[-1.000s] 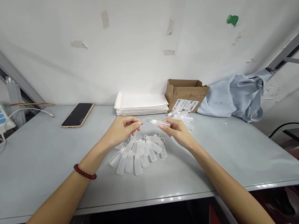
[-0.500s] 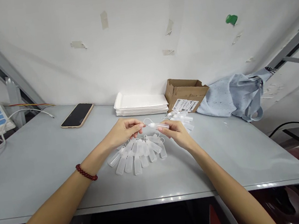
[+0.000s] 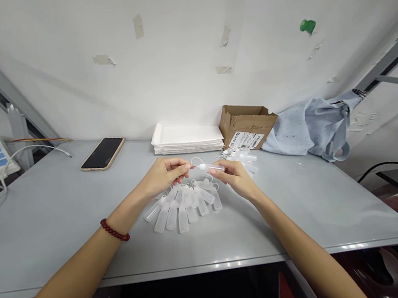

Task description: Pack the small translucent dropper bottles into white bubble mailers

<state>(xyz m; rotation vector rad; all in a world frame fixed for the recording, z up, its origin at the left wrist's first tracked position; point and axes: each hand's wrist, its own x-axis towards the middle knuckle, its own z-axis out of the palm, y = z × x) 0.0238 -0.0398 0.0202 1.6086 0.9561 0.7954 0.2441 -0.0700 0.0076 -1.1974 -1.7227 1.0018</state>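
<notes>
Between my hands is a small translucent needle-tip squeeze bottle (image 3: 215,167), lying nearly level above the table, with a thin white strap looping from its neck. My right hand (image 3: 233,176) is closed around the bottle's body. The fingers of my left hand (image 3: 173,174) pinch its thin tip, where the strap also ends; they hide whether a cap sits there. Below them, a fanned pile of similar bottles (image 3: 183,218) lies on the grey table (image 3: 125,259). More bottles (image 3: 249,158) lie behind my right hand.
A stack of white padded envelopes (image 3: 187,141) stands against the wall, beside an open cardboard box (image 3: 247,126). Light blue cloth (image 3: 305,126) lies at the right. A phone (image 3: 103,154) rests at the back left, near a white cable (image 3: 35,146).
</notes>
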